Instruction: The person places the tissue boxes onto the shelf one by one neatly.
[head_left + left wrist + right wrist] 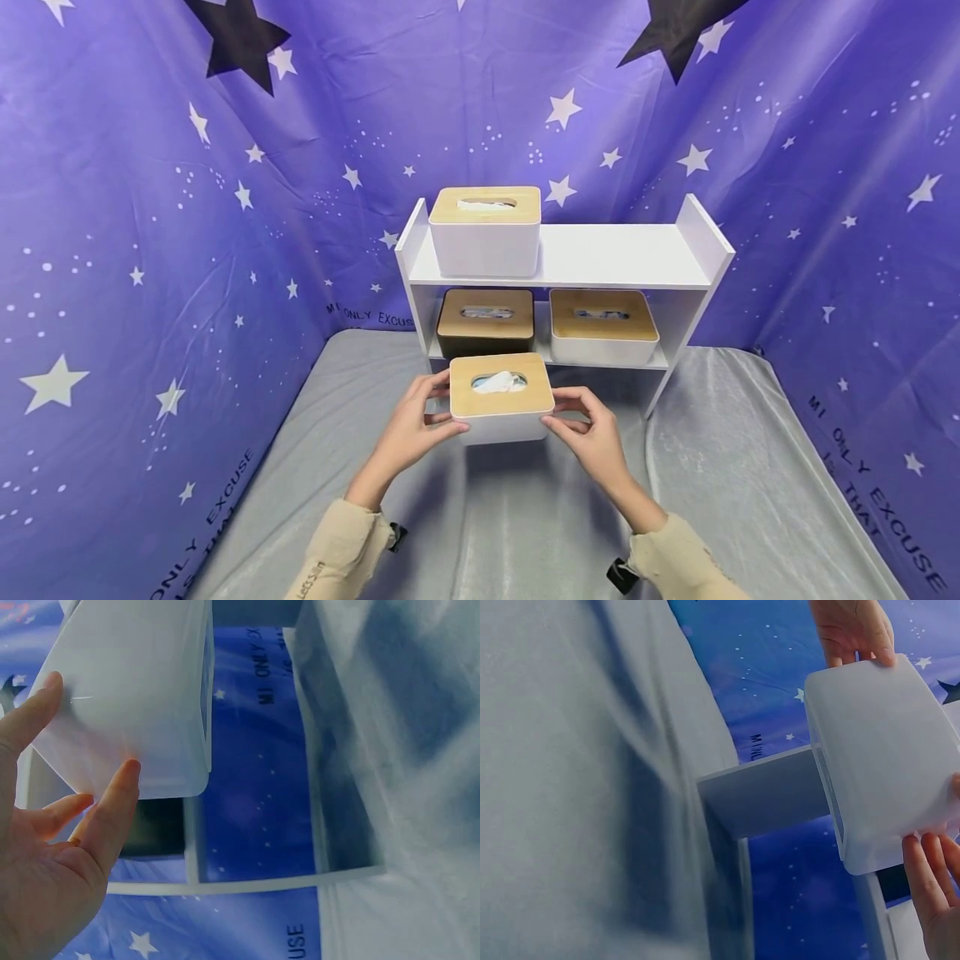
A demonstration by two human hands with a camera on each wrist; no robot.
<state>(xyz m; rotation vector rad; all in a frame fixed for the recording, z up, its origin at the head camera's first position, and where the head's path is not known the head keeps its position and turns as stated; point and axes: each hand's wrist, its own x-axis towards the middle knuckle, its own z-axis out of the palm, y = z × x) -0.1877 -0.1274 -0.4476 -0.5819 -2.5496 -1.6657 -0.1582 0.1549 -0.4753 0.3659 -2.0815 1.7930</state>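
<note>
A white tissue box (501,427) with a light wood lid is held up in front of the shelf, tissue showing in its oval slot. My left hand (411,425) grips its left end and my right hand (592,429) its right end, thumbs toward the near side. From the left wrist, the white box (135,705) shows its side and underside, with the left hand (67,862) touching one end. In the right wrist view the box (885,757) is between the left hand (853,630) and the right hand's fingers (928,877).
Behind the held box stands a white two-tier shelf (615,254). A white tissue box (487,246) is on its upper left. Below are a dark box (486,325) with a wood lid and another white box (603,346). Grey cloth (720,467) covers the surface; starry purple curtains (465,108) surround it.
</note>
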